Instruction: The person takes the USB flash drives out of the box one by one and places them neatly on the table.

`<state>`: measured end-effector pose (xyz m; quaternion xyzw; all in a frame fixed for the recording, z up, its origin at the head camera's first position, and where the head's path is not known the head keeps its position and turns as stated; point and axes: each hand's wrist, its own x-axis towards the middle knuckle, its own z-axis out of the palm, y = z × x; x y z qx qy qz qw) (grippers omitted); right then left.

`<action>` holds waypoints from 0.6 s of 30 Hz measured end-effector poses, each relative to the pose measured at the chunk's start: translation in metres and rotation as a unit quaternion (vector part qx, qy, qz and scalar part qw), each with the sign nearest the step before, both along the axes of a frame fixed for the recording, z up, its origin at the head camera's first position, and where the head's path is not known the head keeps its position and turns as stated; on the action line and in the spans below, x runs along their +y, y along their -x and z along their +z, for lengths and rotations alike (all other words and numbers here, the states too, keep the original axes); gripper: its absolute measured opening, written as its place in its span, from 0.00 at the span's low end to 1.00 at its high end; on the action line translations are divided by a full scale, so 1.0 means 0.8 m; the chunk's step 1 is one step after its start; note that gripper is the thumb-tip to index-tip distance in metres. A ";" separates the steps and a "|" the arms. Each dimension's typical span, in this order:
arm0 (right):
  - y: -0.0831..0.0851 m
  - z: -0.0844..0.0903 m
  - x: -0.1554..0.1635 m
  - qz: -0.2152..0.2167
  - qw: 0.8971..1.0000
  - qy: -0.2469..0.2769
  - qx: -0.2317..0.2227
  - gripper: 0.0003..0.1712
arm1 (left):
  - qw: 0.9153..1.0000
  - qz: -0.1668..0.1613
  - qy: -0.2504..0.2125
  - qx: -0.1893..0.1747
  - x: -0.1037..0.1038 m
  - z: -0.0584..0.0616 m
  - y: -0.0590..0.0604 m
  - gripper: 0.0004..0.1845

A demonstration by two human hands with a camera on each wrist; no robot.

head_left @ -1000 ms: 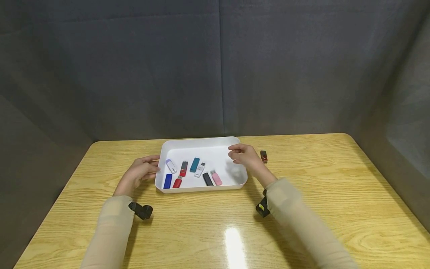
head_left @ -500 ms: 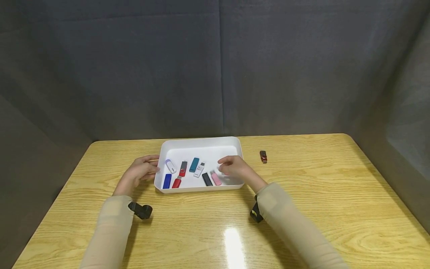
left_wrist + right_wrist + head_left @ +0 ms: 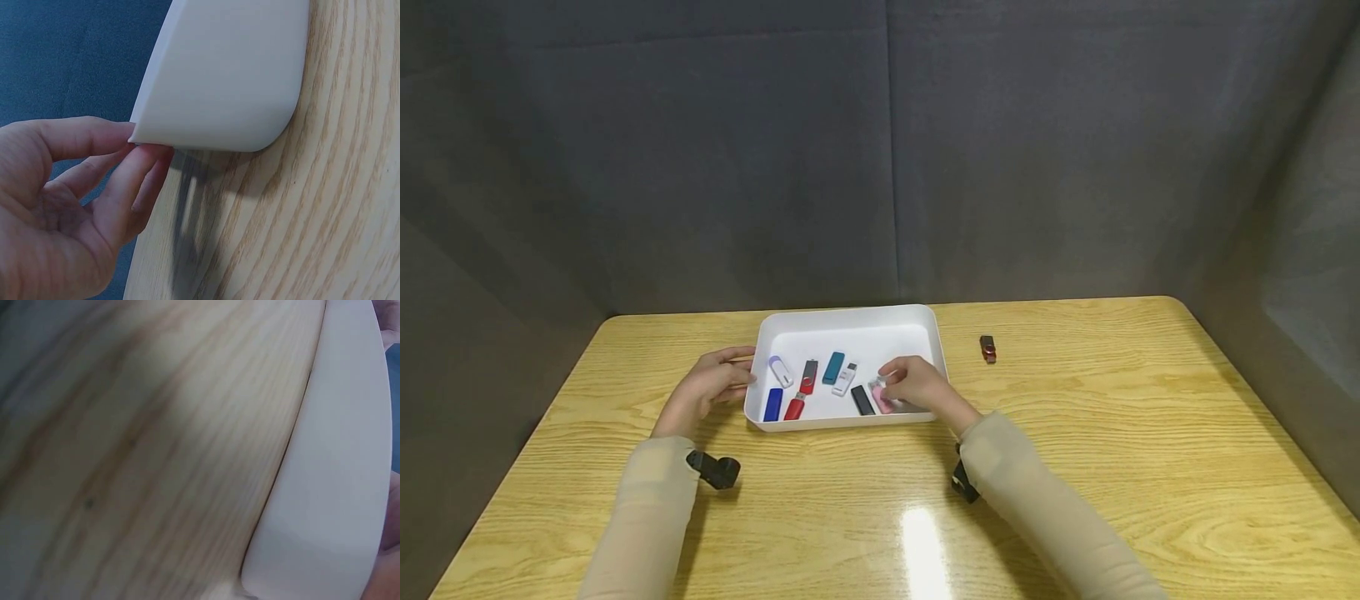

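In the head view, a white tray (image 3: 850, 423) holds several USB sticks. My right hand (image 3: 917, 385) reaches over its right side, finger and thumb closing on the pink USB stick (image 3: 884, 407), whose upper part they partly cover. Just left of that lies a black stick (image 3: 862, 400). My left hand (image 3: 715, 379) is at the tray's left end; the left wrist view has its thumb and fingers pinching the rim. In the right wrist view, the tray wall (image 3: 325, 456) hides most of the right hand.
Also in the tray are a white stick (image 3: 845, 379), a teal one (image 3: 833, 367), a red and grey one (image 3: 808, 377), a red one (image 3: 794, 407), a blue one (image 3: 773, 405) and a white and lilac one (image 3: 781, 372). A dark red stick (image 3: 988, 349) lies on the table right of it.
My right hand has moved left and down from the tray's right rim to the pink USB stick. The left hand has stayed at the tray's left rim.
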<state>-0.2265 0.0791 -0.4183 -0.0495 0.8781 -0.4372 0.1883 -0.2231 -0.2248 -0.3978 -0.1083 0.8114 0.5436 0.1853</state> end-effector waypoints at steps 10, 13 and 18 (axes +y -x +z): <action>-0.003 -0.001 -0.012 -0.004 1.000 0.009 -0.018 0.18 | 1.000 -0.004 -0.003 0.004 0.001 0.001 -0.002 0.34; -0.004 -0.001 -0.016 -0.005 1.000 0.005 -0.016 0.18 | 1.000 -0.002 -0.004 0.004 0.001 0.001 -0.001 0.34; -0.006 0.001 -0.019 -0.005 1.000 -0.015 -0.010 0.19 | 1.000 -0.001 -0.005 0.005 0.002 0.001 -0.001 0.34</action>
